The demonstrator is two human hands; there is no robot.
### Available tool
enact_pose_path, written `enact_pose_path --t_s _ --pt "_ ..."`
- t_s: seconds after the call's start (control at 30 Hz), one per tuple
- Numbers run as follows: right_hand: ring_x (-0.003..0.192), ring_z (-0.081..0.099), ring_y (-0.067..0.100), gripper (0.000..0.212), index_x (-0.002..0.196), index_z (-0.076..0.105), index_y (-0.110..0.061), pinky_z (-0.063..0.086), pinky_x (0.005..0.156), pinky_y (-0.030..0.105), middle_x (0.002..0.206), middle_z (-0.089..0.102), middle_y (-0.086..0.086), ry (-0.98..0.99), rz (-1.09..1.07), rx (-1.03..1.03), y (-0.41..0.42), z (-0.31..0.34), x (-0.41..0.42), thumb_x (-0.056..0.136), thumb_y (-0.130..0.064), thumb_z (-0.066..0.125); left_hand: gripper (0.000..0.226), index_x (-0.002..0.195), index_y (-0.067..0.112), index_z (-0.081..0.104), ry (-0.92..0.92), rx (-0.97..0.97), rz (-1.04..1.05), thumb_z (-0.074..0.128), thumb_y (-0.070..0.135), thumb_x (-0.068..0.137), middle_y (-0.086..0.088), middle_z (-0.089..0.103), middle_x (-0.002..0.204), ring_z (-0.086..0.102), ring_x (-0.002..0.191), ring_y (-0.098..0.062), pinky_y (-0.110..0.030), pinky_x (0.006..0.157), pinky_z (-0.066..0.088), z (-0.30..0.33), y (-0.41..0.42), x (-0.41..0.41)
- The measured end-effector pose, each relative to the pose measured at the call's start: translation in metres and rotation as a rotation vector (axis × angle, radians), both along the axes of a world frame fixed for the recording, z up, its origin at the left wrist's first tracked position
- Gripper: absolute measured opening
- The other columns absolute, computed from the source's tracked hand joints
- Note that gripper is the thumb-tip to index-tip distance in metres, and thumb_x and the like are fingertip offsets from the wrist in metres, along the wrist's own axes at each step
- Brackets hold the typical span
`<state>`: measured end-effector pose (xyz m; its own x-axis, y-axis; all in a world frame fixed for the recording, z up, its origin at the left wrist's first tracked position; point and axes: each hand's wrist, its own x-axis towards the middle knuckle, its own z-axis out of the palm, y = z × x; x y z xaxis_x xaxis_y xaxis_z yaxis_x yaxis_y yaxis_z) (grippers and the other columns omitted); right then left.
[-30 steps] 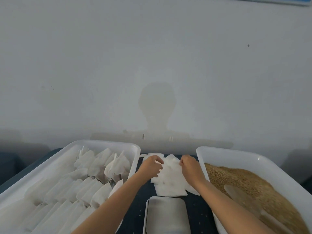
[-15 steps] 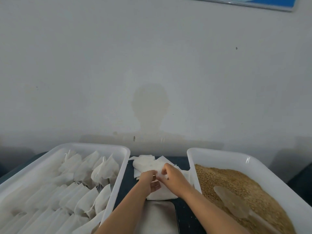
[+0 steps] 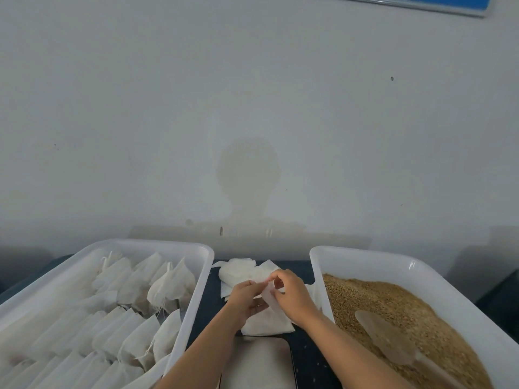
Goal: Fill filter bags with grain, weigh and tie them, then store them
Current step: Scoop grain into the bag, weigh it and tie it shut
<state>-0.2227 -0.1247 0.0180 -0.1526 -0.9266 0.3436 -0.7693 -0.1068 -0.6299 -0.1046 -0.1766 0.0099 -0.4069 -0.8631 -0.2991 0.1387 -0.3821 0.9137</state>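
Fingers of the left hand [image 3: 247, 297] and right hand [image 3: 292, 296] pinch one empty filter bag [image 3: 266, 297] above the loose stack [image 3: 241, 272], likely peeling it apart to open its mouth for the grain [image 3: 393, 301].

A plain grey-white wall [image 3: 252, 108] fills most of the frame, with a blue-edged board [image 3: 438, 2] at upper right and a dark table [image 3: 306, 357] below.
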Motion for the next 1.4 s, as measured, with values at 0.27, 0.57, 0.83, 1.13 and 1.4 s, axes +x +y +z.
enact_pose_path --t_s 0.27,0.57,0.83,1.13,1.4 --pt "0.088 0.056 0.01 0.019 0.093 0.064 -0.005 0.041 0.072 0.011 0.091 0.062 -0.001 -0.079 -0.151 -0.074 -0.001 0.001 -0.005 0.087 0.006 0.05 0.013 0.079 0.008 0.055 -0.157 -0.164 0.058 0.063 0.0 0.085 -0.007 0.054 0.074 0.051 0.068 -0.017 -0.025 0.059 0.048 -0.009 -0.006 -0.005" --pt "0.075 0.059 0.013 0.022 0.083 0.06 -0.018 0.052 0.067 0.033 0.082 0.062 -0.006 -0.483 -0.285 -0.373 0.025 0.049 -0.026 0.082 0.004 0.06 0.043 0.126 0.006 0.041 -0.529 -0.381 0.393 0.056 -0.002 0.086 -0.011 0.05 0.125 0.049 0.111 -0.027 -0.033 0.088 0.042 -0.008 -0.009 -0.006" --pt "0.083 0.062 0.016 0.026 0.087 0.064 -0.024 0.056 0.06 0.024 0.089 0.065 0.0 -0.467 -0.278 -0.426 0.072 0.071 -0.084 0.084 0.001 0.062 0.015 0.093 0.018 0.054 -0.213 -0.682 0.202 0.052 0.004 0.092 0.009 0.058 0.09 0.056 0.089 -0.012 -0.01 0.066 0.04 0.042 0.044 -0.059" --pt "0.069 0.06 0.003 0.013 0.077 0.059 -0.026 0.045 0.059 0.011 0.078 0.064 -0.009 -0.18 -0.214 -0.35 0.149 0.036 -0.113 0.084 -0.036 0.061 0.02 0.086 0.01 0.055 0.075 -0.493 -0.345 0.053 0.027 0.096 -0.002 0.063 0.085 0.062 0.076 -0.007 -0.021 0.071 0.052 0.05 0.121 -0.118" --pt "0.076 0.061 0.008 0.013 0.078 0.057 -0.018 0.05 0.069 0.019 0.08 0.063 -0.007 -0.28 -0.14 -0.172 0.162 0.021 -0.121 0.085 -0.015 0.067 0.015 0.081 0.007 0.049 0.036 -0.511 -0.3 0.056 0.014 0.093 -0.012 0.058 0.08 0.063 0.074 -0.021 -0.028 0.066 0.055 0.028 0.134 -0.136"
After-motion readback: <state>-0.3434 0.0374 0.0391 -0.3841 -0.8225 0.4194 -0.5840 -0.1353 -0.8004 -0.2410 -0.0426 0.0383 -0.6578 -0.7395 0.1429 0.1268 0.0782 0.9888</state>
